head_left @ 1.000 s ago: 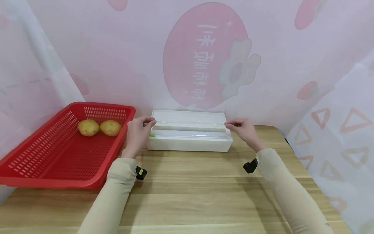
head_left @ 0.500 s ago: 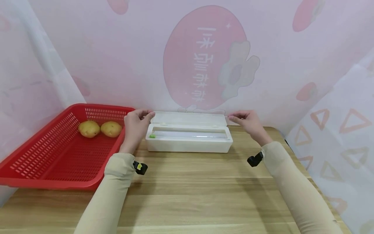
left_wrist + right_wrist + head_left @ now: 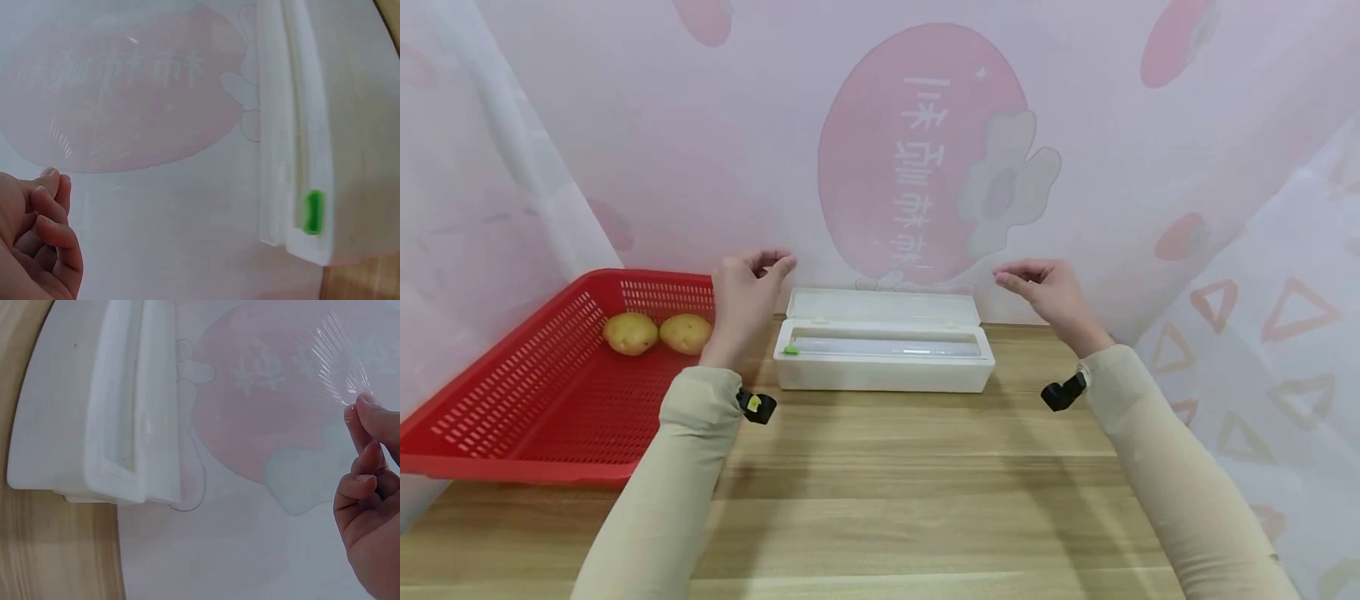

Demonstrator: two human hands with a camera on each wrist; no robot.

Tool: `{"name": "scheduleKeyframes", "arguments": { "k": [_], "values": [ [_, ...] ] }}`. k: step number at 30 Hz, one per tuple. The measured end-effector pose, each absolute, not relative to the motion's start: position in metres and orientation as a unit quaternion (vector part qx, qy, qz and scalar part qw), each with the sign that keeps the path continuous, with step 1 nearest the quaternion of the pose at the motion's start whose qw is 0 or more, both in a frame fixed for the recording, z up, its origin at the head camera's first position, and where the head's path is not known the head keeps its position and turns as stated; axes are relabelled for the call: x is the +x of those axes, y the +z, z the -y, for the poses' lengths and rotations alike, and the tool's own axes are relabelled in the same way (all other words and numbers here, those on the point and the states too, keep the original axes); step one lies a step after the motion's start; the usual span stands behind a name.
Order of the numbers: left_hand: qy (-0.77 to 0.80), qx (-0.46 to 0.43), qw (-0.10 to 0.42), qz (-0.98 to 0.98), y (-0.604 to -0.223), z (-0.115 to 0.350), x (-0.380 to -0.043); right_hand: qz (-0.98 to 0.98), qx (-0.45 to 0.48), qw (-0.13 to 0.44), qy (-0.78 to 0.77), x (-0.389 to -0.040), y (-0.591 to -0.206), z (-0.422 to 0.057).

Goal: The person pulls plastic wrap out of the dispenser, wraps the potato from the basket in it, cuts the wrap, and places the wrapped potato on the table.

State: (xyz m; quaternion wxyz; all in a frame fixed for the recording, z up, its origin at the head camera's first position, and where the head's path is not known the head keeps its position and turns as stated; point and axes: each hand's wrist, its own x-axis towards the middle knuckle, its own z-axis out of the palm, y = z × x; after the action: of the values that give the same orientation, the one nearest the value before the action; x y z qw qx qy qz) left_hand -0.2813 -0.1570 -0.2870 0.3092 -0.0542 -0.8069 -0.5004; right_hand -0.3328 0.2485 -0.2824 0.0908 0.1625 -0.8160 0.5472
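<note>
A white plastic wrap dispenser box (image 3: 887,377) stands against the back wall with its lid (image 3: 883,307) raised. The roll (image 3: 887,345) shows in its long slot, and a green slider (image 3: 791,351) sits at the left end. Clear plastic wrap (image 3: 337,356) is nearly invisible in the head view; its creases fan out from the fingertips in both wrist views. Above the box's left end, my left hand (image 3: 747,304) pinches one side of the wrap between thumb and finger. Beyond the right end, my right hand (image 3: 1052,300) pinches the other side at similar height.
To the left is a red perforated basket (image 3: 561,473) holding two potatoes (image 3: 630,333), close beside my left forearm. A pale printed sheet (image 3: 700,150) forms the wall right behind the box. The wooden table (image 3: 880,492) extends toward me.
Both hands have risen from the box's level to above its lid and spread slightly apart, drawing the wrap up. The lid, low at first, now stands raised behind the slot.
</note>
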Motion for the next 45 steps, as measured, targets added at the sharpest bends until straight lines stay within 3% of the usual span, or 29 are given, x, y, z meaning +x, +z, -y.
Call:
{"name": "scheduleKeyframes", "arguments": {
  "k": [17,45],
  "values": [
    [-0.463,-0.080,0.331,0.818,-0.235,0.160,-0.281,0.755,0.179,0.129,0.618,-0.325,-0.238,-0.245],
    [-0.442,-0.137,0.394,0.794,-0.198,0.161,-0.271,0.669,0.218,0.152,0.694,-0.318,-0.192,-0.240]
  ]
}}
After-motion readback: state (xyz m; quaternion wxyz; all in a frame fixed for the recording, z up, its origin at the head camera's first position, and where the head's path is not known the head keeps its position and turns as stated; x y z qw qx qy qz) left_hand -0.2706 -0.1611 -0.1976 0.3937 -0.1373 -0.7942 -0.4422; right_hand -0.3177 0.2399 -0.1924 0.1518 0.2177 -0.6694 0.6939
